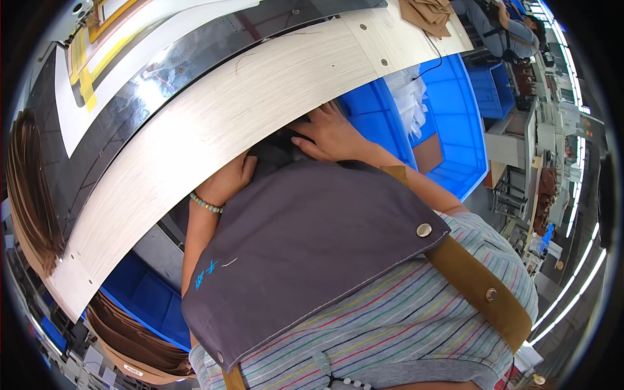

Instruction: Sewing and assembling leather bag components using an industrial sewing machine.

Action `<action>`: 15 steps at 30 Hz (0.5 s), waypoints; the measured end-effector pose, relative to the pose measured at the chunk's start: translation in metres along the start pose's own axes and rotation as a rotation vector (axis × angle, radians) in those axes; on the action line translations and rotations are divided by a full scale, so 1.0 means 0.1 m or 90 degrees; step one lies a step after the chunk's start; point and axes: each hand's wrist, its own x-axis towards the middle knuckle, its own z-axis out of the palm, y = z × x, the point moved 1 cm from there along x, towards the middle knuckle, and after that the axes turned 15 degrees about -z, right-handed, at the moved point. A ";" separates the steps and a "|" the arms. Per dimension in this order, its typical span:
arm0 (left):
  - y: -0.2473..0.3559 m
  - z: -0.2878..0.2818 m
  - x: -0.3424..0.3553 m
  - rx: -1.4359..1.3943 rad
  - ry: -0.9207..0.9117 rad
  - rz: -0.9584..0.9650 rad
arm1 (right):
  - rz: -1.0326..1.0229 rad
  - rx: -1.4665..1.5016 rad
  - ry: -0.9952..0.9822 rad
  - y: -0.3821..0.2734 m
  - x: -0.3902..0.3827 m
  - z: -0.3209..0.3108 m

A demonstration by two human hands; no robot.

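left hand (229, 181): partly hidden; right hand (338, 135): back up, outstretched

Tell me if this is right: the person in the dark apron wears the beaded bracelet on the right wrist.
Wrong side: in the head view, the beaded bracelet circles the wrist of the left hand. The dark apron is correct.

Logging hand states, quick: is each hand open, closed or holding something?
Left hand: fingers mostly hidden; cannot be told.
Right hand: thumb apart from fingers; whether it holds anything cannot be told.
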 end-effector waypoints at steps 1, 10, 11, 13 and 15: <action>-0.01 0.00 0.00 -0.009 -0.005 -0.007 | 0.014 -0.003 -0.011 -0.01 0.01 0.00; -0.07 0.07 0.02 -0.029 -0.013 -0.021 | 0.076 -0.051 -0.018 0.00 -0.01 0.01; -0.07 0.07 0.02 -0.010 -0.009 -0.010 | 0.078 -0.052 -0.018 -0.01 -0.01 0.00; -0.07 0.07 0.02 -0.018 -0.022 -0.021 | 0.093 0.000 -0.035 -0.02 0.00 -0.03; -0.07 0.07 0.03 -0.026 -0.034 -0.029 | 0.072 0.009 -0.032 -0.01 0.02 -0.05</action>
